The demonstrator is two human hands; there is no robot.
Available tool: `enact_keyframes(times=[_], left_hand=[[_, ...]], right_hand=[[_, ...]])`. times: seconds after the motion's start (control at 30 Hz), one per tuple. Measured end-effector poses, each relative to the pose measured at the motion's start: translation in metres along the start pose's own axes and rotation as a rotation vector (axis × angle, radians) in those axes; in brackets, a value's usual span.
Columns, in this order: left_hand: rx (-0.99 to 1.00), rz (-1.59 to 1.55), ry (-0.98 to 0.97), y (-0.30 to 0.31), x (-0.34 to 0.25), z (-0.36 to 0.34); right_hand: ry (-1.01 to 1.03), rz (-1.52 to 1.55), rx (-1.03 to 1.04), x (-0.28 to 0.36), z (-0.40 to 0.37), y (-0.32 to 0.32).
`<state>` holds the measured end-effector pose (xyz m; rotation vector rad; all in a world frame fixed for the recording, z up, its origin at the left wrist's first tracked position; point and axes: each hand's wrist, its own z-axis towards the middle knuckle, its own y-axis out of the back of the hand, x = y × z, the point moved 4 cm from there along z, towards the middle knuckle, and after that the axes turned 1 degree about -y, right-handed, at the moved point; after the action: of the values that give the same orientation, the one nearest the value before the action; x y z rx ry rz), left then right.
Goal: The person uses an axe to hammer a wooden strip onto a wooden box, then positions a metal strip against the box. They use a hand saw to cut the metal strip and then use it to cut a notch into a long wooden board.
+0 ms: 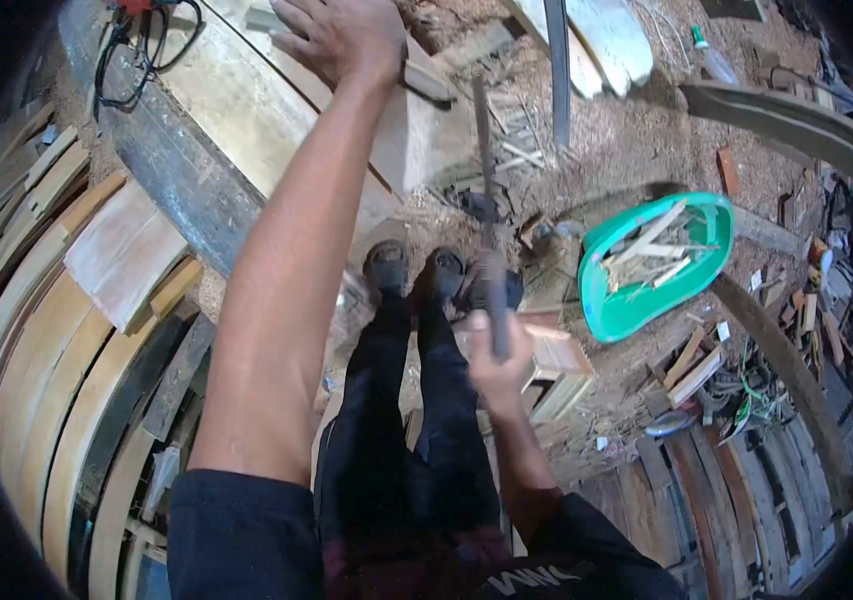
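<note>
My left hand (pixel 336 38) rests near the top of the view, fingers spread, over pale wooden boards (pixel 231 85). A short wooden piece (pixel 428 82) lies just right of its wrist. My right hand (pixel 499 362), blurred by motion, is wrapped round the lower end of a long, thin dark tool (pixel 487 180) that points up and away from me. What kind of tool it is cannot be made out. The tool is held apart from the boards, over the littered floor.
A green tub (pixel 601 318) with wood offcuts stands at the right. A small wooden box (pixel 558 365) is beside my right hand. Planks (pixel 46 400) are stacked at the left. A black cable (pixel 126 95) lies on the bench. Scraps litter the right side.
</note>
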<state>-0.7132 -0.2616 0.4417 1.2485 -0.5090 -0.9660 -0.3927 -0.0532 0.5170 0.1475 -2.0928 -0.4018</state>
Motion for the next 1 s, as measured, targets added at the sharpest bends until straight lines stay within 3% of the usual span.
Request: enact_keyframes(times=[0.07, 0.17, 0.37, 0.5, 0.6, 0.73, 0.87, 1.0], left_hand=[[-0.027, 0.016, -0.022, -0.006, 0.004, 0.001], [-0.058, -0.073, -0.040, -0.005, 0.005, 0.002], [0.043, -0.311, -0.200, 0.017, 0.002, -0.012], [0.082, -0.511, -0.331, 0.025, -0.003, -0.032], [-0.011, -0.473, -0.458, 0.030, -0.012, -0.038], [0.060, -0.307, -0.442, 0.029, -0.017, -0.049], [0.055, -0.391, -0.335, 0.028, -0.019, -0.050], [-0.002, -0.264, -0.403, 0.018, -0.015, -0.051]], right_hand=[[-0.079, 0.097, -0.098, -0.017, -0.013, 0.026], [0.020, 0.130, -0.135, -0.027, -0.006, 0.041], [0.158, 0.351, -0.009, 0.010, 0.041, 0.005], [0.190, 0.292, -0.010, 0.025, 0.055, -0.016], [0.222, 0.248, -0.042, 0.009, 0.057, -0.021], [0.255, 0.295, -0.068, 0.006, 0.052, -0.023], [0.193, 0.345, -0.058, 0.001, 0.050, -0.039], [0.184, 0.417, -0.062, -0.013, 0.039, -0.055]])
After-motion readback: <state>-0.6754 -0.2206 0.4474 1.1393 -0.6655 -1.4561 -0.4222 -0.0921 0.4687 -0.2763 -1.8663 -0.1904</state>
